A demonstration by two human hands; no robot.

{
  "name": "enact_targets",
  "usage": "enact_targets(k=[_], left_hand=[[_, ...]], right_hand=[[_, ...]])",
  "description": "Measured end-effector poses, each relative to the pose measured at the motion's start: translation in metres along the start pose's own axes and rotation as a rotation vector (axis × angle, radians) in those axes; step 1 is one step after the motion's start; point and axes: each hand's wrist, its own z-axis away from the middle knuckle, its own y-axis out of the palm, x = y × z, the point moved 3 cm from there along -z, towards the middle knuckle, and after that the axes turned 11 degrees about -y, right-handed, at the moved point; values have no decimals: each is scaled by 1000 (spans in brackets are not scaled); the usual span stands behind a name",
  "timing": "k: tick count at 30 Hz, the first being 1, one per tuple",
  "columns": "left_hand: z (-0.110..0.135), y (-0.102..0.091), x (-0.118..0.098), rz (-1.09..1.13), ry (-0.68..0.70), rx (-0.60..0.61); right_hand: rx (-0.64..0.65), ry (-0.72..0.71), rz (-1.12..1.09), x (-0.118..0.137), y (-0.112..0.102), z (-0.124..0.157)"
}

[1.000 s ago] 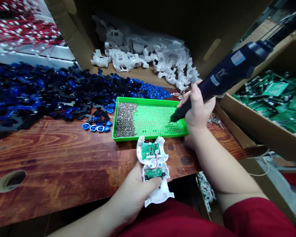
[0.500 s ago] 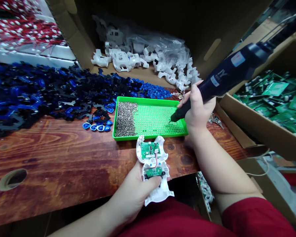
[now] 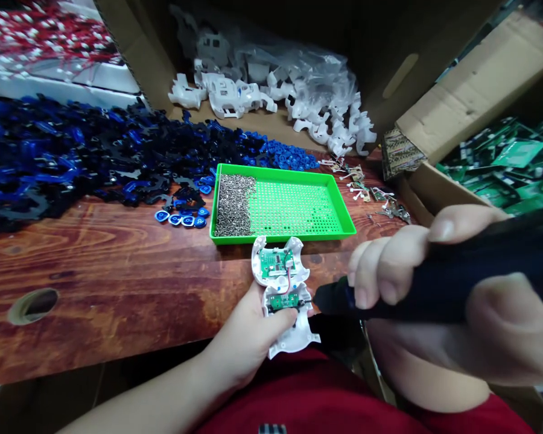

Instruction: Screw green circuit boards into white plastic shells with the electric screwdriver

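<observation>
My left hand [image 3: 257, 328] grips a white plastic housing [image 3: 296, 339] from below, thumb pressed across its lower half. Inside the upper half sits a green circuit board [image 3: 277, 263]; a red and white wire runs from it to a smaller green board [image 3: 284, 300] in the lower half. Wrapped round a dark electric screwdriver [image 3: 428, 289] is my right hand [image 3: 398, 265], close to the camera. The screwdriver's tip points left and reaches the right edge of the small board; whether a screw is on it is too small to tell.
Behind the housing lies a green perforated tray [image 3: 283, 240] with small screws [image 3: 233, 208] at its left. Blue and black parts [image 3: 95, 157] are heaped left. White shells [image 3: 230, 96] fill a cardboard box behind; green boards [image 3: 516, 157] lie in a box at right. The table has a round hole [image 3: 32, 306].
My right hand has brought the screwdriver from the tray's right side down and nearer, its tip now at the housing. My left hand still holds the housing in nearly the same place.
</observation>
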Motion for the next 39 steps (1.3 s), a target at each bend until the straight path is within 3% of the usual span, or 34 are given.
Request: enact_targets(k=[9, 14, 24, 29, 33, 39], left_hand=[[1, 3, -2, 34, 21, -8], [2, 7, -1, 63, 54, -55], [5, 10, -4, 79, 24, -98], [8, 11, -6, 39, -24, -136], [11, 13, 1, 67, -94, -125], [5, 11, 8, 69, -108, -64]], right_hand=[[-38, -56, -68, -11, 4, 6], [42, -78, -144, -15, 5, 6], [-36, -134, -154, -18, 4, 11], [-82, -215, -75, -15, -12, -15], [-290, -458, 8, -48, -31, -56], [-263, -448, 110, -113, -44, -96]])
